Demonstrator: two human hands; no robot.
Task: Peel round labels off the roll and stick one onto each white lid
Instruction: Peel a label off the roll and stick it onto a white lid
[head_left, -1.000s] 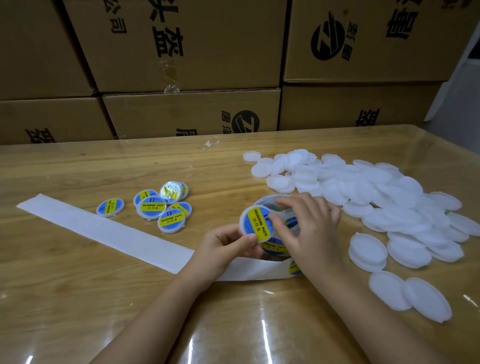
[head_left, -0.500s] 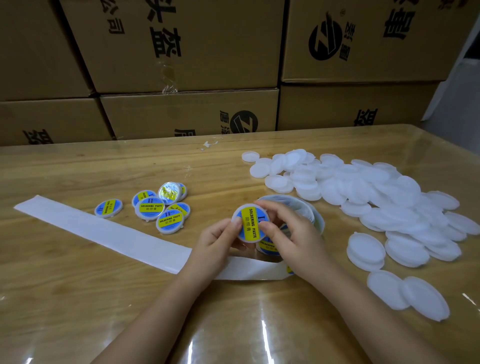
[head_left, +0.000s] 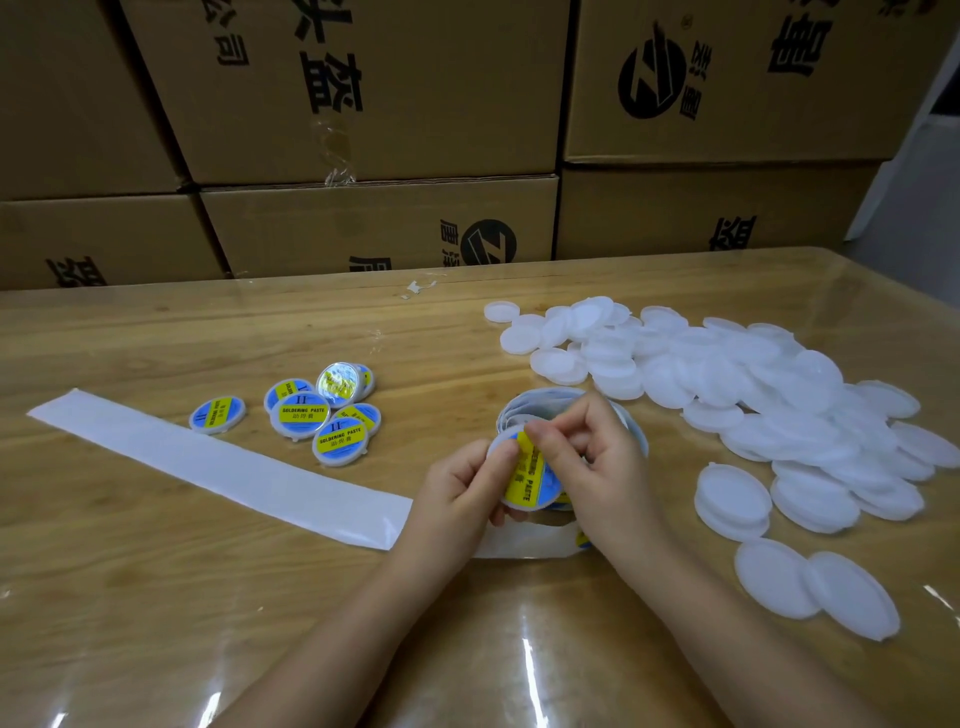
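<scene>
My left hand (head_left: 457, 486) grips a white lid bearing a blue and yellow label (head_left: 529, 480) at the table's middle. My right hand (head_left: 592, 457) pinches the label's upper edge with thumb and forefinger, its other fingers curled. Behind both hands stands the label roll (head_left: 540, 402), largely hidden by them. Its peeled white backing strip (head_left: 218, 467) trails left across the table. A big pile of plain white lids (head_left: 727, 374) lies to the right. A small group of labelled lids (head_left: 322, 410) sits to the left of the hands.
Stacked brown cardboard boxes (head_left: 363, 104) wall off the far side of the wooden table (head_left: 156, 597). A few single white lids (head_left: 815, 587) lie close to the right front edge. A small scrap of paper (head_left: 418, 288) lies near the boxes.
The labelled lid has dropped lower and tilted between my hands. My right thumb and forefinger have shifted onto the label's top edge, and my left hand has closed round the lid's left side.
</scene>
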